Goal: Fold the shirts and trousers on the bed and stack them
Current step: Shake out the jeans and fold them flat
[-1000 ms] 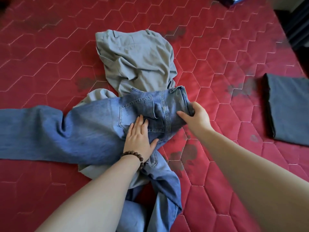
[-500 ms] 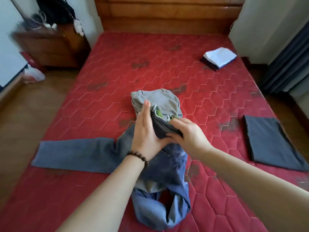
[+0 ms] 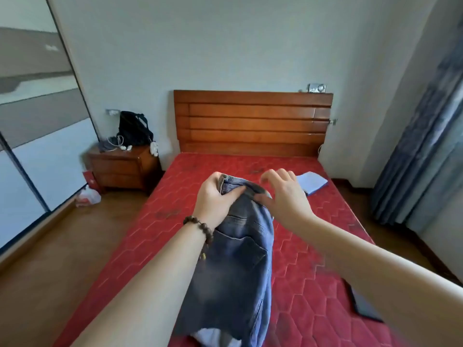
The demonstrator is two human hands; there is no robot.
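Jeans [image 3: 235, 266] hang over the bed [image 3: 313, 246] w/ left hand [image 3: 215, 199] gripping the waistband; right hand [image 3: 283, 196] beside it, fingers spread, thumb touching denim.

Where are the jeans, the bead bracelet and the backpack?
jeans [image 3: 238, 259]: head view, back pocket area.
bead bracelet [image 3: 200, 227]: head view, beads on the left wrist.
black backpack [image 3: 134, 128]: head view, its body on the nightstand.

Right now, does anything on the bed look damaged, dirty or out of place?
Yes. The red mattress shows dark smudges, for example near its left edge and close to the headboard. The jeans simply hang from the left hand; nothing looks torn.
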